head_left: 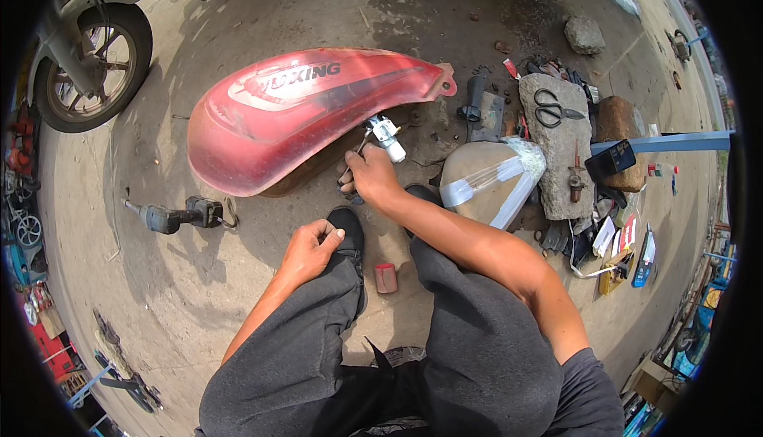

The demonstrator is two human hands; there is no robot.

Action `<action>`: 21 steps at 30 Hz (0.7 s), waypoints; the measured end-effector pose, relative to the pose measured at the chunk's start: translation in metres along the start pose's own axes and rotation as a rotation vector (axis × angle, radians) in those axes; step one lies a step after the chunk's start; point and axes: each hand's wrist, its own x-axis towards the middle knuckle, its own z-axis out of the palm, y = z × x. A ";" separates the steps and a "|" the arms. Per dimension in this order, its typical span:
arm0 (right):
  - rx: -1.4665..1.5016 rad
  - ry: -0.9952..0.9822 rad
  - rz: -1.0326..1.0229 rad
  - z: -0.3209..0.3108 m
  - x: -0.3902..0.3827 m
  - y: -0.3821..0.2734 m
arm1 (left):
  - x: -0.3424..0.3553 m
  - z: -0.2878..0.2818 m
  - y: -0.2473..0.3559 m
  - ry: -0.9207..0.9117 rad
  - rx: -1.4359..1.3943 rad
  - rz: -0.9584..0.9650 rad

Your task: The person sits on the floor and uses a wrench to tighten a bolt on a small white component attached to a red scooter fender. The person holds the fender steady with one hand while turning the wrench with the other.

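A red motorcycle fuel tank (274,123) lies on its side on the concrete ground in front of me. Under its near edge, a fuel tap (385,137) with a white cup sticks out. My right hand (370,173) is closed around a thin metal tool (365,146), whose tip reaches the tap; most of the tool is hidden by my fingers. Close to my left knee, my left hand (308,251) is curled closed, with nothing showing in it. A small red cylinder (385,278) stands between my feet.
At left lies a cordless power tool (176,214), below a motorcycle wheel (94,67). To the right are a taped, rounded seat-like piece (474,168), a stone slab (563,155) bearing scissors (552,109), a phone (610,160) and a blue bar (675,142).
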 end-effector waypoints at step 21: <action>0.086 -0.042 0.040 0.001 -0.004 -0.006 | 0.001 0.001 -0.001 -0.008 -0.006 -0.009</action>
